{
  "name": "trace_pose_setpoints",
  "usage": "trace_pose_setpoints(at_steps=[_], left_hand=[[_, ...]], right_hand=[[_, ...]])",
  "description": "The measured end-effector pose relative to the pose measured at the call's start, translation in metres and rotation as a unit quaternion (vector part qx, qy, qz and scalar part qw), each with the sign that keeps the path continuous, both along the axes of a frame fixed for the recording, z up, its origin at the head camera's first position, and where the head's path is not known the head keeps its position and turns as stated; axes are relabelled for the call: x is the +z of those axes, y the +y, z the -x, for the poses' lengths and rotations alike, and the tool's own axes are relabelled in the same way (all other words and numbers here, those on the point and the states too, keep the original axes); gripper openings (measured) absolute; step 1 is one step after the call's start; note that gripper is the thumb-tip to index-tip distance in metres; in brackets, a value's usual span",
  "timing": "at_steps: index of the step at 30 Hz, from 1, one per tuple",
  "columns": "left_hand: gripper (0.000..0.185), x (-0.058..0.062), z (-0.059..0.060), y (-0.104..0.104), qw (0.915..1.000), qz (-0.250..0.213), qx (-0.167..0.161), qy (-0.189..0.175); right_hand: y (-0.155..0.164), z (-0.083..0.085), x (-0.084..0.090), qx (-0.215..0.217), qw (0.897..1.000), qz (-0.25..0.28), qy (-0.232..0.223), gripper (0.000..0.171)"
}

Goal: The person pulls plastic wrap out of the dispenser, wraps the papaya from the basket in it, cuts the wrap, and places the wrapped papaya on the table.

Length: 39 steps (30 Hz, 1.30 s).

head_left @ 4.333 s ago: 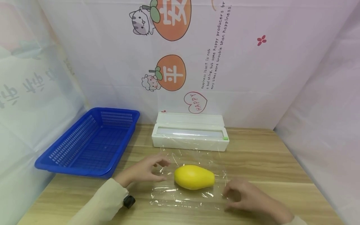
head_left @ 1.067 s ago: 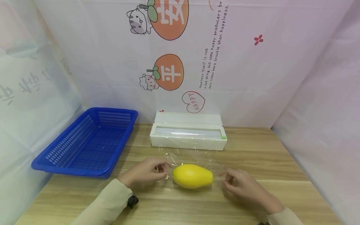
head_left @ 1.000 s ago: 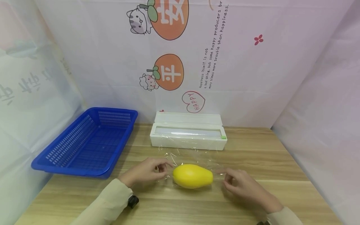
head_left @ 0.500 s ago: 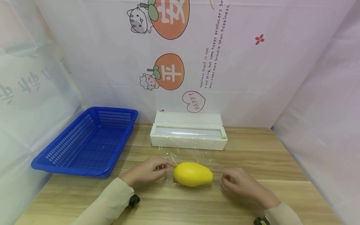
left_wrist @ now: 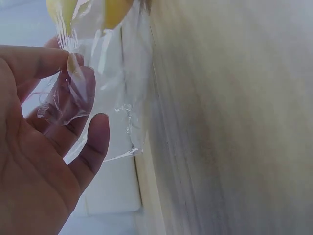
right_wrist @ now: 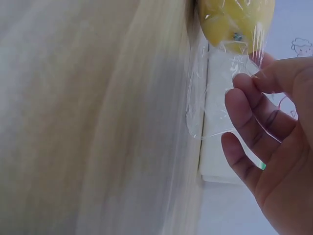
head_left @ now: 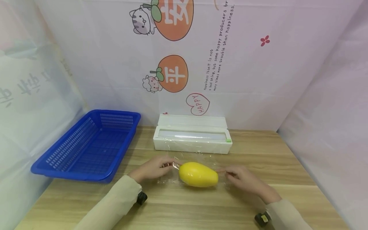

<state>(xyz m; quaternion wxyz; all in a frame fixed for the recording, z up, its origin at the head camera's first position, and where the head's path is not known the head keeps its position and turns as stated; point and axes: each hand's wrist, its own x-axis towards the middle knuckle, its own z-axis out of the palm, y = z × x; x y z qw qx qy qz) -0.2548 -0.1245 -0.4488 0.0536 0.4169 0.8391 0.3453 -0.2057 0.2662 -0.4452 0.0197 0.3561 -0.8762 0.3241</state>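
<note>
Head view: both hands, left hand and right hand, are pinching cling film ends beside the yellow mango, mid-table near the front edge. Thin film risks tearing or slipping out if tugged unevenly.

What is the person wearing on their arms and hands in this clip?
Both arms wear loose cream sleeves, left sleeve and right sleeve. The left hand and right hand are bare. Each wrist carries a small black device, the right one with a yellowish mark.

One yellow mango, one sheet of cling film, one blue basket, one white film dispenser, two hands.
</note>
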Motion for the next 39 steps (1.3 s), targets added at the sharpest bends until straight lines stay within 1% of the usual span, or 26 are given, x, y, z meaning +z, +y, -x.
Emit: trace_pose_setpoints(at_steps=[2, 4, 6, 9, 13, 17, 23, 26, 29, 31, 34, 36, 38, 39], left_hand=[[0.034, -0.002, 0.005, 0.001, 0.9999, 0.009, 0.01, -0.008], [0.034, -0.003, 0.009, 0.001, 0.9993, 0.016, 0.019, -0.026], [0.035, -0.004, 0.012, 0.002, 0.9979, 0.017, 0.027, -0.057], [0.036, -0.006, 0.016, 0.003, 0.9966, 0.016, 0.031, -0.075], [0.037, -0.007, 0.019, 0.004, 0.9968, 0.008, 0.027, -0.075], [0.039, -0.009, 0.024, 0.006, 0.9957, -0.002, 0.027, -0.088], [0.039, -0.01, 0.03, 0.007, 0.995, 0.007, 0.051, -0.086], [0.038, -0.008, 0.03, 0.007, 0.9947, 0.014, 0.056, -0.085], [0.036, -0.005, 0.031, 0.007, 0.9958, 0.019, 0.052, -0.073], [0.035, 0.001, 0.031, 0.007, 0.997, 0.022, 0.049, -0.057], [0.034, 0.013, 0.029, 0.009, 0.9986, 0.015, 0.048, -0.014], [0.034, 0.023, 0.024, 0.014, 0.9984, 0.012, 0.052, 0.016], [0.033, 0.031, 0.017, 0.023, 0.9982, 0.004, 0.038, 0.047], [0.033, 0.034, 0.014, 0.028, 0.9976, 0.005, 0.025, 0.064]], right_hand=[[0.001, 0.004, -0.001, -0.003, 1.0, 0.003, -0.018, 0.038], [0.002, 0.007, -0.002, -0.008, 1.0, 0.003, -0.029, 0.037], [0.002, 0.011, -0.004, -0.015, 0.999, 0.0, -0.033, 0.036], [0.002, 0.016, -0.007, -0.026, 0.999, -0.004, -0.029, 0.035], [0.001, 0.023, -0.012, -0.036, 0.999, -0.004, -0.028, 0.034], [0.001, 0.028, -0.014, -0.043, 0.998, 0.001, -0.045, 0.034], [0.0, 0.034, -0.016, -0.06, 0.995, -0.003, -0.073, 0.034], [0.0, 0.035, -0.017, -0.069, 0.995, -0.011, -0.074, 0.033], [-0.001, 0.035, -0.017, -0.072, 0.995, -0.014, -0.072, 0.032], [-0.002, 0.036, -0.016, -0.071, 0.995, -0.016, -0.07, 0.031], [-0.004, 0.035, -0.015, -0.07, 0.995, -0.018, -0.071, 0.031], [-0.005, 0.035, -0.015, -0.067, 0.995, -0.017, -0.074, 0.031], [-0.005, 0.035, -0.014, -0.065, 0.995, -0.015, -0.074, 0.031], [-0.005, 0.034, -0.014, -0.067, 0.995, -0.016, -0.075, 0.031]])
